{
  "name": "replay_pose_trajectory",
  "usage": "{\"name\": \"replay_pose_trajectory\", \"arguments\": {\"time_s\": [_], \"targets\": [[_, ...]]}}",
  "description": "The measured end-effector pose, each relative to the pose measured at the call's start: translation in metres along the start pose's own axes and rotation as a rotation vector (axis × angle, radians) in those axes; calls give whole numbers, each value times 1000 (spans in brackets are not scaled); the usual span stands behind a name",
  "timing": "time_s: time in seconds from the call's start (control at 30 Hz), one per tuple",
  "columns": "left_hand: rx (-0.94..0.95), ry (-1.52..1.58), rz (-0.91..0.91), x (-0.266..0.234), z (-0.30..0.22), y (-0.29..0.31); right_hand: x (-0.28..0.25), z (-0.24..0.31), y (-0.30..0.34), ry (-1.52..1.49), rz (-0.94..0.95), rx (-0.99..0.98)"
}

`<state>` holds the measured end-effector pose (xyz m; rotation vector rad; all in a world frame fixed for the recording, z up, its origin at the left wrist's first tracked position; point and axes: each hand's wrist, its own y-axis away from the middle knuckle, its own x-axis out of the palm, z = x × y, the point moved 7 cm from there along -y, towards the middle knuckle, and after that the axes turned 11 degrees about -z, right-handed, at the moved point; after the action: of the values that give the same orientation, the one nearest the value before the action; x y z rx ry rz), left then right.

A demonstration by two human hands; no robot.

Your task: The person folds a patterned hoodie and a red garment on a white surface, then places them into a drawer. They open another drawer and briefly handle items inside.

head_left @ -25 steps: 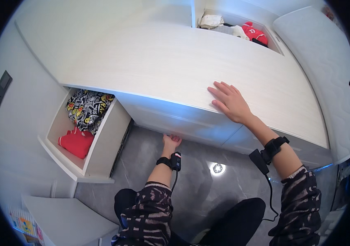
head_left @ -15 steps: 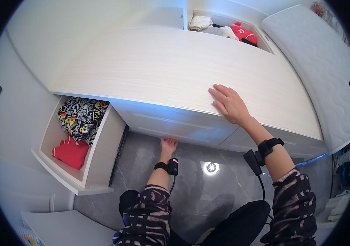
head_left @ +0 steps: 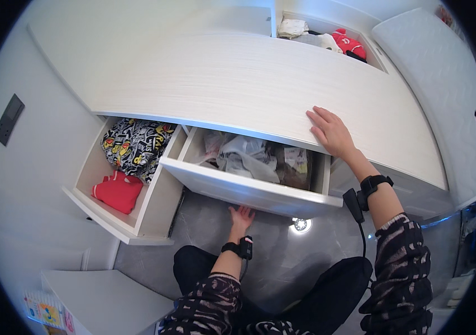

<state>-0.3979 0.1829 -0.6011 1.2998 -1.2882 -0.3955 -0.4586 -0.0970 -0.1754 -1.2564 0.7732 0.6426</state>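
The middle drawer (head_left: 260, 190) is pulled partway out, its pale panelled front toward me. Under its lower edge is my left hand (head_left: 241, 218), fingers hooked up behind the front and their tips hidden. A grey-white cloth (head_left: 246, 158) and clear bags (head_left: 295, 168) lie inside this drawer. On the pale wood cabinet top (head_left: 204, 78), near its front edge, rests my right hand (head_left: 331, 133), flat with fingers spread. The left drawer (head_left: 151, 215) stands farther out, holding a black, white and yellow patterned cloth (head_left: 136, 146) and a folded red garment (head_left: 118, 192).
An open compartment (head_left: 382, 62) at the far right of the top holds clothes. A white quilted mattress (head_left: 422, 84) leans along the right side. Grey tiled floor with a round drain (head_left: 301, 225) lies below. A grey panel (head_left: 106, 298) stands at lower left.
The middle drawer has come out toward me with my left hand at its lower edge, exposing its contents. My right hand stays on the cabinet top. The view has shifted slightly left.
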Motion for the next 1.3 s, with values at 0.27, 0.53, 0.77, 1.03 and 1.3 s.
{"name": "replay_pose_trajectory", "arguments": {"time_s": [0.27, 0.53, 0.77, 1.03, 1.3], "targets": [[-103, -73, -127, -102, -4, 45, 5, 0, 4, 15, -41, -22], [-37, 26, 92, -161, -11, 130, 25, 0, 8, 49, -35, -28], [134, 114, -162, -222, -59, 168, 31, 1, 9, 36, -38, -26], [1384, -32, -467, -123, -255, 394, 28, 0, 6, 61, -56, 15], [1052, -1508, 110, 194, -160, 342, 22, 1, 1, 145, -61, 156]]}}
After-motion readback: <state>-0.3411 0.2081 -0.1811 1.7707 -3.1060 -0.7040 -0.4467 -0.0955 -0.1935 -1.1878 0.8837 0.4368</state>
